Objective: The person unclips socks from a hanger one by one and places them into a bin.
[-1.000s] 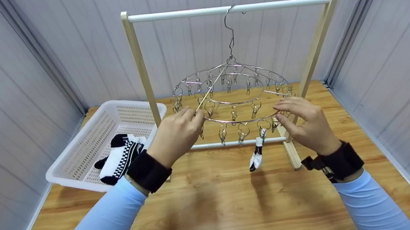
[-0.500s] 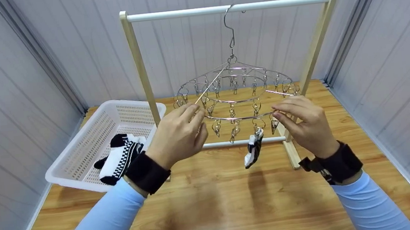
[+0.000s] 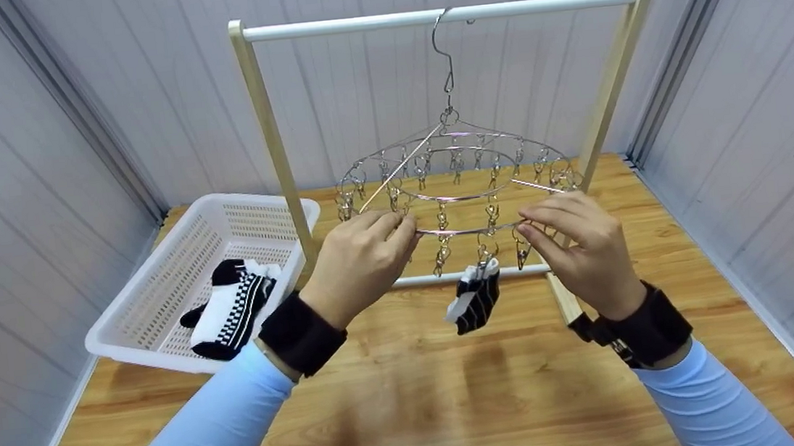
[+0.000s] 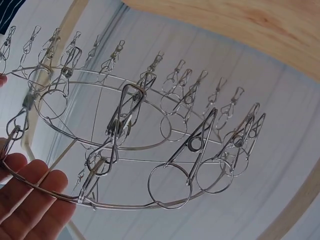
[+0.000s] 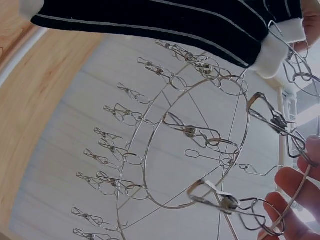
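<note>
A round metal clip hanger point(image 3: 463, 232) hangs by its hook, with many small clips around its outer and inner rings. My left hand point(image 3: 364, 259) holds the front left of the outer ring; in the left wrist view its fingers point(image 4: 37, 202) lie against the wire. At the front right, my right hand point(image 3: 578, 245) pinches the same ring between thumb and fingers. Between the hands, a black-and-white striped sock point(image 3: 479, 299) dangles from a clip on the front of the ring. The right wrist view shows this sock point(image 5: 150, 20) close up, along the top.
The hook sits on the white bar point(image 3: 349, 25) of a wooden-legged rack point(image 3: 263, 119). At left on the wooden floor point(image 3: 415, 411) stands a white perforated basket point(image 3: 134, 292) holding black-and-white socks point(image 3: 230, 308). Panelled walls point(image 3: 761, 144) close in the back and sides.
The hanger has turned, carrying the clipped sock leftward and showing more of its striped side. My left hand shifted its place on the ring; my right hand moved slightly left.
</note>
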`<state>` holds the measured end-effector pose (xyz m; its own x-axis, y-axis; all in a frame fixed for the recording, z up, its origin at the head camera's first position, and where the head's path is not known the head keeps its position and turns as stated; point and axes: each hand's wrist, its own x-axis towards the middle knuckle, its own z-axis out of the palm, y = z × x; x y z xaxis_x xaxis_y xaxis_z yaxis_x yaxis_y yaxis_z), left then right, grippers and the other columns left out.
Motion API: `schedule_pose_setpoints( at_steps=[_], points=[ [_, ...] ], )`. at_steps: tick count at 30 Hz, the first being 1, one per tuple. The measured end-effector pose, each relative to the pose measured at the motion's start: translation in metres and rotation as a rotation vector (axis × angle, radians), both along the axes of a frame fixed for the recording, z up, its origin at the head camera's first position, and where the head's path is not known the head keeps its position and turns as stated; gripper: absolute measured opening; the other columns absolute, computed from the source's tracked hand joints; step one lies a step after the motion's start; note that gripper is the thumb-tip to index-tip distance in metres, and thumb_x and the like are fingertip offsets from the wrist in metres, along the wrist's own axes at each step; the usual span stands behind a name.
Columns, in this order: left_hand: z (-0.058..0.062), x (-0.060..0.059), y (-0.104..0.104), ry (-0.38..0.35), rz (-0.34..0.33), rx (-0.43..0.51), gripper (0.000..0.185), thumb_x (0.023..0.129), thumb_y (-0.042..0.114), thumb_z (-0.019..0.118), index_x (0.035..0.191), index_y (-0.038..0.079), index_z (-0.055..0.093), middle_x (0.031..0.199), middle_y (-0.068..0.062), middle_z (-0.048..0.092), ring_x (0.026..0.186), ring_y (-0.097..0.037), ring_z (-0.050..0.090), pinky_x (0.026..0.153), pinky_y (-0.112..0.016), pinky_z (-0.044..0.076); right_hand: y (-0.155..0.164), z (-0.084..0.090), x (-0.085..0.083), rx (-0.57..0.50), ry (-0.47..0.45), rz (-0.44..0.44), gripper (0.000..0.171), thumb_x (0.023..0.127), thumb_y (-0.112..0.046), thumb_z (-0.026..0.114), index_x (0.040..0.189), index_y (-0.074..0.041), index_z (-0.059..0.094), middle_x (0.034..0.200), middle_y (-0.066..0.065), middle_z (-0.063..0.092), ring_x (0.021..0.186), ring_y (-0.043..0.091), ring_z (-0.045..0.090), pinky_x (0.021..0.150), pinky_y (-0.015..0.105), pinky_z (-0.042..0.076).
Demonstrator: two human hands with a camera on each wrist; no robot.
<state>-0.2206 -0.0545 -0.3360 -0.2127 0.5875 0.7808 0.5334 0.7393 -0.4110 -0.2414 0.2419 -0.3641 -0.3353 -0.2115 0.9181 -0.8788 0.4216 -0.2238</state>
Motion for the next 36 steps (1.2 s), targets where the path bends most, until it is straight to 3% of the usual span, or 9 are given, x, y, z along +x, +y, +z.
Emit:
schedule_pose_setpoints(
  at_steps=[7, 12, 16, 20, 25, 29, 33, 36],
  points=[
    [-0.001, -0.002, -0.003, -0.015, 0.008, -0.037, 0.009, 0.097, 0.009, 0.081, 0.098, 0.002, 0.076, 0.089, -0.009, 0.081, 0.082, -0.022, 0.078, 0.076, -0.031, 0.068, -0.005, 0.003, 0.016, -0.039, 0.001, 0.005, 0.027, 0.077, 0.012, 0.085, 0.103, 0.005, 0.081, 0.102, 0.022, 0.079, 0.097, 0.037, 0.072, 0.107, 0.015, 0.051],
    [-0.001, -0.002, -0.004, -0.029, -0.001, -0.035, 0.009, 0.098, 0.008, 0.079, 0.096, 0.001, 0.074, 0.089, -0.010, 0.080, 0.082, -0.024, 0.078, 0.077, -0.033, 0.068, -0.013, 0.005, 0.034, -0.105, 0.009, 0.068, 0.031, 0.075, 0.013, 0.086, 0.104, 0.007, 0.080, 0.099, 0.024, 0.079, 0.094, 0.032, 0.074, 0.103, 0.018, 0.057],
    [0.000, -0.003, -0.004, -0.038, -0.004, -0.032, 0.009, 0.099, 0.007, 0.078, 0.094, 0.002, 0.072, 0.089, -0.009, 0.080, 0.082, -0.024, 0.077, 0.077, -0.033, 0.068, -0.018, 0.002, 0.043, -0.078, -0.059, 0.120, 0.026, 0.076, 0.013, 0.084, 0.100, 0.006, 0.078, 0.093, 0.021, 0.080, 0.085, 0.031, 0.077, 0.096, 0.015, 0.059],
    [-0.001, -0.004, -0.005, -0.042, -0.005, -0.031, 0.010, 0.098, 0.006, 0.078, 0.092, 0.002, 0.071, 0.089, -0.009, 0.080, 0.082, -0.023, 0.077, 0.075, -0.032, 0.068, -0.023, -0.006, 0.045, -0.006, -0.109, 0.083, 0.027, 0.077, 0.014, 0.085, 0.101, 0.005, 0.079, 0.095, 0.019, 0.082, 0.084, 0.034, 0.080, 0.094, 0.013, 0.058],
    [-0.003, -0.005, -0.006, -0.051, -0.010, -0.018, 0.011, 0.097, 0.007, 0.080, 0.092, 0.002, 0.071, 0.090, -0.010, 0.080, 0.083, -0.023, 0.077, 0.073, -0.031, 0.068, -0.029, -0.015, 0.040, 0.102, -0.168, 0.026, 0.029, 0.085, 0.007, 0.084, 0.112, 0.009, 0.077, 0.108, 0.022, 0.082, 0.097, 0.037, 0.081, 0.092, 0.034, 0.066],
    [-0.004, -0.006, -0.007, -0.059, -0.010, -0.008, 0.011, 0.097, 0.008, 0.080, 0.093, 0.002, 0.072, 0.090, -0.010, 0.080, 0.085, -0.024, 0.078, 0.073, -0.032, 0.068, -0.034, -0.019, 0.035, 0.144, -0.270, 0.023, 0.031, 0.092, 0.002, 0.080, 0.120, 0.014, 0.074, 0.116, 0.028, 0.079, 0.104, 0.042, 0.080, 0.090, 0.052, 0.066],
    [-0.005, -0.007, -0.007, -0.063, -0.016, -0.004, 0.011, 0.098, 0.009, 0.079, 0.093, 0.002, 0.072, 0.091, -0.010, 0.080, 0.086, -0.024, 0.078, 0.074, -0.032, 0.068, -0.038, -0.021, 0.030, 0.134, -0.366, 0.011, 0.030, 0.094, -0.003, 0.081, 0.119, 0.013, 0.075, 0.114, 0.027, 0.080, 0.103, 0.040, 0.080, 0.089, 0.053, 0.067],
    [-0.005, -0.007, -0.008, -0.072, -0.023, 0.004, 0.011, 0.100, 0.009, 0.077, 0.094, 0.002, 0.073, 0.091, -0.009, 0.079, 0.085, -0.023, 0.077, 0.074, -0.031, 0.068, -0.041, -0.021, 0.028, 0.103, -0.386, 0.016, 0.022, 0.095, -0.003, 0.081, 0.113, 0.009, 0.078, 0.106, 0.021, 0.082, 0.097, 0.035, 0.081, 0.085, 0.051, 0.068]
  ],
)
